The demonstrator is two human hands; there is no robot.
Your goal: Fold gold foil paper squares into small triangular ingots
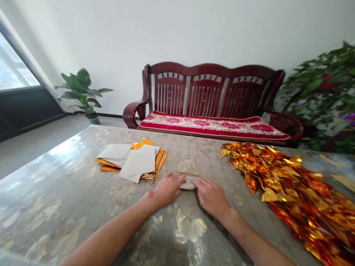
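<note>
A small pale sheet of paper (188, 184), curled or partly folded, lies on the table in front of me between my two hands. My left hand (168, 189) has its fingers closed on the sheet's left end. At the right end, my right hand (212, 196) pinches the paper between thumb and fingers. Left of my left hand, stacks of paper sheets (142, 162) lie with pale sides up and orange-gold edges showing. A large heap of folded gold foil paper pieces (288, 184) spreads over the table to the right.
The table (83, 192) has a shiny flower-patterned cover. Beyond its far edge stands a dark red wooden bench (205, 99) with a red floral cushion (213, 125). Potted plants (83, 90) are at both sides. A clear plastic bag (330, 162) lies behind the gold heap.
</note>
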